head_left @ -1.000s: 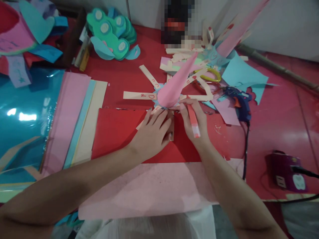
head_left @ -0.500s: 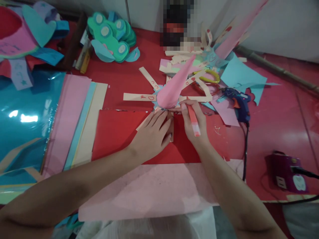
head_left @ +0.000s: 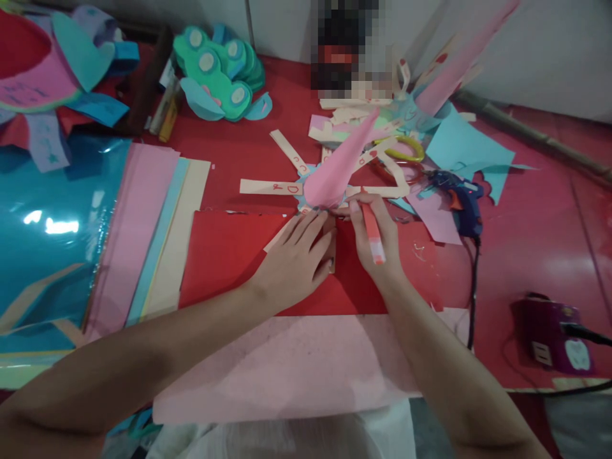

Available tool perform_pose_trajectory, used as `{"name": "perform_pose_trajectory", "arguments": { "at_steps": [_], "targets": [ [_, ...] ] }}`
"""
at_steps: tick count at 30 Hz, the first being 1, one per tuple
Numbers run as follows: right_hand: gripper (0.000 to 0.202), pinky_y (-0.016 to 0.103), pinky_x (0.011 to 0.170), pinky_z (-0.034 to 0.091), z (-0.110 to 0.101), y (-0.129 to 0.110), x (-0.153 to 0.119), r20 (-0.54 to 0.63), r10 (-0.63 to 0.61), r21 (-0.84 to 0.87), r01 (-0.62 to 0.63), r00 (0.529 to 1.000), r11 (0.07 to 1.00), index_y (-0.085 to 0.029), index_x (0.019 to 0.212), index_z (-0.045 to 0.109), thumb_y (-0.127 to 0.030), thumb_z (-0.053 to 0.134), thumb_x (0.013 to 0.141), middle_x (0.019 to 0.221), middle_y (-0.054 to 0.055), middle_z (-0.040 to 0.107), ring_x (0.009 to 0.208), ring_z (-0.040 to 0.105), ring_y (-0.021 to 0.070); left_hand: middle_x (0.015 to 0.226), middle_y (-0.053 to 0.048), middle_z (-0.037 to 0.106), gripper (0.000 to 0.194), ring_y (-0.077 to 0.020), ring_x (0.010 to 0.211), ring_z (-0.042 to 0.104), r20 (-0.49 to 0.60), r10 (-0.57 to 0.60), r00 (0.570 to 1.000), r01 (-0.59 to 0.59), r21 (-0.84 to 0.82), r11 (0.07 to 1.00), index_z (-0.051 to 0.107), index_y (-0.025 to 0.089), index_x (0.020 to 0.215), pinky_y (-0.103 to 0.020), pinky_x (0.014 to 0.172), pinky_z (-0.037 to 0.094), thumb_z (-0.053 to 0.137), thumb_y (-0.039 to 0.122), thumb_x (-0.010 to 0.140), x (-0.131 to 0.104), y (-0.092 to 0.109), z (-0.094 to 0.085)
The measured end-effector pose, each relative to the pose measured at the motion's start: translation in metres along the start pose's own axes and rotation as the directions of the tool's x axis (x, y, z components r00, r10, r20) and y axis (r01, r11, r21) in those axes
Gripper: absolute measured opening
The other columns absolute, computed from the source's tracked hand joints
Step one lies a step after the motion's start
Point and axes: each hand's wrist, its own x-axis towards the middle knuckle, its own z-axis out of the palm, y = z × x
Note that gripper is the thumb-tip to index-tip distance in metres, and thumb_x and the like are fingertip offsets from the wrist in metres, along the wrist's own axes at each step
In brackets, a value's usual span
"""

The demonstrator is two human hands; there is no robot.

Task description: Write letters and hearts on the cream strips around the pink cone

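A pink paper cone point(head_left: 329, 175) leans to the upper right on a light-blue paper base. Cream paper strips point(head_left: 258, 187) with red letters and hearts fan out around that base. My left hand point(head_left: 296, 264) lies with its fingers stretched over the strips at the cone's near side, partly covering them. In my right hand point(head_left: 385, 239) is a coral-orange marker point(head_left: 371, 226), held like a pen just right of the cone's base. The marker's writing tip is hard to make out. Below both hands is a red sheet point(head_left: 229, 261).
Colored sheets point(head_left: 138, 229) and a shiny blue pack point(head_left: 43, 210) lie left. Green paper shapes point(head_left: 210, 70) are stacked behind. A blue glue gun point(head_left: 466, 204), yellow-handled scissors point(head_left: 406, 148) and paper scraps lie right, with a purple power socket point(head_left: 554, 335) nearer.
The whole view has shifted slightly, so everything appears a little further right. My hands keep nearly the same pose around the cone and strips.
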Motion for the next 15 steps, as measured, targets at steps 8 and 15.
{"name": "perform_pose_trajectory", "arguments": {
  "at_steps": [8, 15],
  "targets": [
    [0.017, 0.033, 0.079, 0.054, 0.0012, 0.0017, 0.0003, 0.002, 0.006, 0.037, -0.006, 1.000, 0.999, -0.026, 0.095, 0.054, -0.041, 0.047, 0.094, 0.089, 0.000, 0.072, 0.083, 0.071, 0.0153, 0.146, -0.021, 0.045, 0.041, -0.0369, 0.138, 0.040, -0.018, -0.047, 0.999, 0.047, 0.023, 0.999, 0.057, 0.009, 0.128, -0.062, 0.113, 0.031, 0.048, 0.031, 0.094, -0.0011, 0.0009, 0.0003],
    [0.016, 0.033, 0.079, 0.055, 0.0013, 0.0022, 0.0005, 0.000, -0.002, 0.043, 0.002, 1.000, 0.999, -0.026, 0.095, 0.054, -0.040, 0.047, 0.094, 0.091, 0.001, 0.072, 0.084, 0.071, 0.0156, 0.146, -0.021, 0.045, 0.042, -0.0366, 0.138, 0.041, -0.001, -0.050, 0.999, 0.050, 0.005, 0.999, 0.058, 0.009, 0.128, -0.061, 0.114, 0.030, 0.048, 0.031, 0.094, -0.0008, 0.0007, -0.0012]
  ]
}}
